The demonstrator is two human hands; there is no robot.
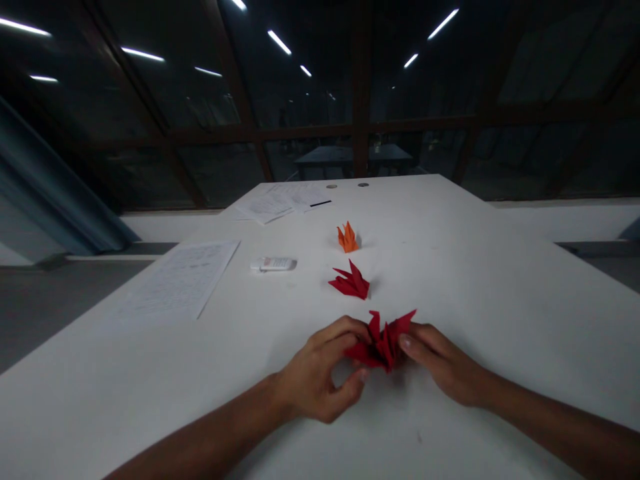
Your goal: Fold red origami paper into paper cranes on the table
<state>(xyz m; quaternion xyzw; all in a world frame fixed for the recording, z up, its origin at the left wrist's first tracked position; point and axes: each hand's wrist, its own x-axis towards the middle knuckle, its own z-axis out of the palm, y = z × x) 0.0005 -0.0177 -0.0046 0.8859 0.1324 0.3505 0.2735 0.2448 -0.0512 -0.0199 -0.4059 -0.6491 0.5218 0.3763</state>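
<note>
A red origami crane [384,343] is between my two hands, just above or on the white table, its wings partly spread. My right hand [445,363] pinches its right side between thumb and fingers. On the other side, my left hand [325,373] has its fingers curled behind the left wing, with the thumb below it; the fingertips are partly hidden by the paper. Just beyond stands a second red origami crane [351,280], with its wings folded up. Farther back is a small orange origami crane [348,238]. Neither hand touches these two.
Left of the cranes lies a white packet or tube with print [274,265]. A written sheet [175,280] rests on the table's left side, with more papers [285,202] and a dark pen-like strip [321,203] behind. Two small round discs [363,185] sit near the far edge.
</note>
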